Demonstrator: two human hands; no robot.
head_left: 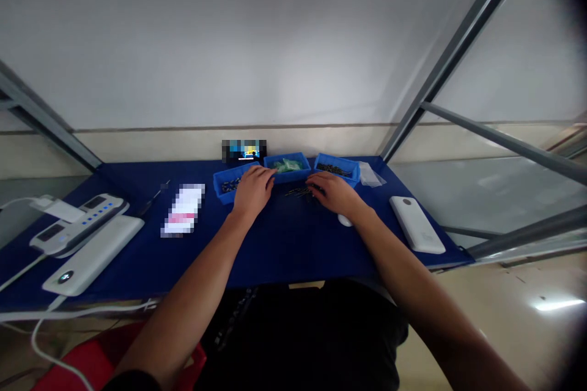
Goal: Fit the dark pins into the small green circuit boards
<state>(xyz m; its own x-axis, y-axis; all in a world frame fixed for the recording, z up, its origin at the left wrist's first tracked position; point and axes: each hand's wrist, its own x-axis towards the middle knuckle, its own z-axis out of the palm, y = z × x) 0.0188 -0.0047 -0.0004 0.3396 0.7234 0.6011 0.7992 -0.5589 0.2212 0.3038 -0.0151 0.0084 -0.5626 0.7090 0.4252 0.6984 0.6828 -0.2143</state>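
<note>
My left hand [255, 188] is over the right side of the left blue bin [224, 197], which has small dark and shiny parts in it. Its fingers are curled toward the middle blue bin [288, 176], where green items in clear plastic [287, 165] lie. My right hand [334, 192] rests low on the table, fingertips at a small pile of thin dark pieces [299, 192]. Behind it stands the right blue bin [351, 178] with dark small parts [334, 169]. What either hand's fingertips hold, if anything, is too small to make out.
On the blue table [284, 244] lie a lit phone [186, 211], a screwdriver [153, 200], a power strip [77, 226] and a white power bank [94, 256] at left. Another power bank [417, 225] and a clear bag [370, 175] are at right. A phone [244, 150] leans on the wall.
</note>
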